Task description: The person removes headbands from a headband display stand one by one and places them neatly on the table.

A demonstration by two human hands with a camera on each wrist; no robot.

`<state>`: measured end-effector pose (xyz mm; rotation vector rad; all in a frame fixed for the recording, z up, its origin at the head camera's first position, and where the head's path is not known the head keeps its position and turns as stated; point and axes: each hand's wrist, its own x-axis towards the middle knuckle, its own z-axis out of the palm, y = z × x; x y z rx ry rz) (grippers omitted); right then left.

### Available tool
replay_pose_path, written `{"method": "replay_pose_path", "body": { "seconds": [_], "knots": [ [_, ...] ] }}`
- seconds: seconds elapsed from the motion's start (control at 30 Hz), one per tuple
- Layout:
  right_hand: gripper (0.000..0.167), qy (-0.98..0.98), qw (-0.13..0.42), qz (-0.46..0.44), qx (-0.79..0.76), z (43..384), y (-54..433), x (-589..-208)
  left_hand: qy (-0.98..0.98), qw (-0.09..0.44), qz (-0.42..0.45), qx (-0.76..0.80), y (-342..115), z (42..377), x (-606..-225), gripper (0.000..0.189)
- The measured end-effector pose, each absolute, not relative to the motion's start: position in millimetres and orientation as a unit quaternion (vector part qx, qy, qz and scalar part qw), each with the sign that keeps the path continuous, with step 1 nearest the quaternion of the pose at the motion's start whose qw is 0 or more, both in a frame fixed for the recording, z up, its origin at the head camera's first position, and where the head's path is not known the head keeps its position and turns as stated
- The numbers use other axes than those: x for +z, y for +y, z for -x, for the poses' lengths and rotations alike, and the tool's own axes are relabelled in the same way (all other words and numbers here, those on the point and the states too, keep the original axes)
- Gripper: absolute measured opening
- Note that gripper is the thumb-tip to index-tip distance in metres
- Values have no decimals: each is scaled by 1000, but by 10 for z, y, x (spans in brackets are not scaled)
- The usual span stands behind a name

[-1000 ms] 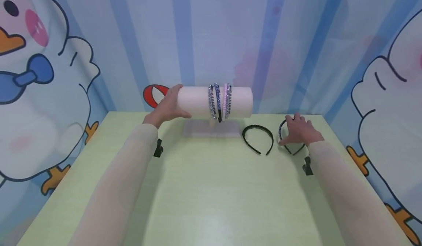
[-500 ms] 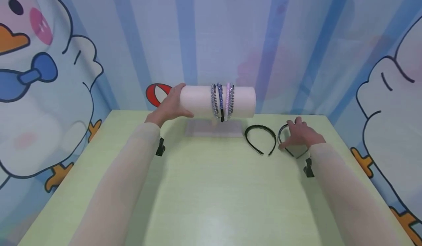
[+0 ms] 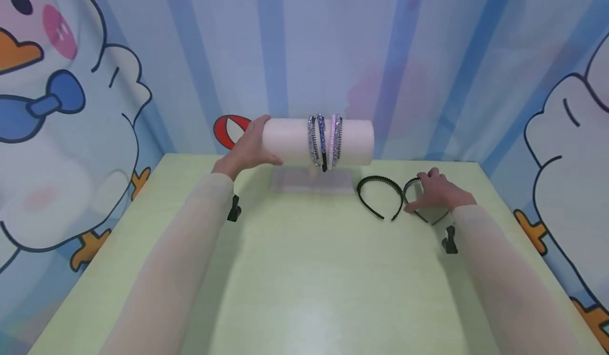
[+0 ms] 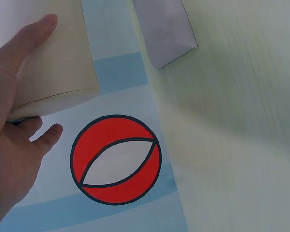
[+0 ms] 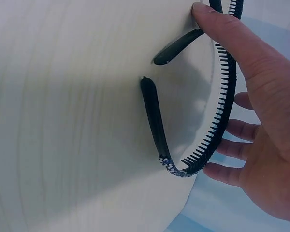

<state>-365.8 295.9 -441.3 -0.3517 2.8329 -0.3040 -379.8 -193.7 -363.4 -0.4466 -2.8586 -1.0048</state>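
A white padded roll (image 3: 287, 142) on a pale stand base (image 3: 285, 181) stands at the table's back. My left hand (image 3: 248, 147) grips the roll's left end; in the left wrist view its thumb (image 4: 36, 36) lies along the roll. Several headbands circle the roll, among them a glittery blue one (image 3: 322, 133) and a pink one (image 3: 332, 143). At the right, my right hand (image 3: 439, 192) holds a black toothed headband (image 5: 226, 104) with glitter near one end. The thumb crosses one arm of it and the other fingers are behind the band, partly hidden.
A plain black toothed headband (image 3: 380, 179) lies on the pale green table (image 3: 304, 270), between the stand and my right hand. A blue striped curtain (image 3: 319, 43) with cartoon birds closes off the back and sides.
The view has shifted slightly. My right hand and its headband have moved a little, the headband's ends coming slightly toward me. My left hand keeps its grip on the roll.
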Motion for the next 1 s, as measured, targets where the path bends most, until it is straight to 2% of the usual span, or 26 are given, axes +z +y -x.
{"method": "replay_pose_path", "body": {
  "seconds": [0.7, 1.0],
  "knots": [
    [122, 975, 142, 115, -128, 3637, 3013, -4485, -935, 35, 138, -324, -1912, 3787, -3608, 113],
    [121, 977, 113, 135, -119, 3637, 2997, -4424, -934, 36, 139, -327, -1918, 3793, -3609, 113]
  ]
}}
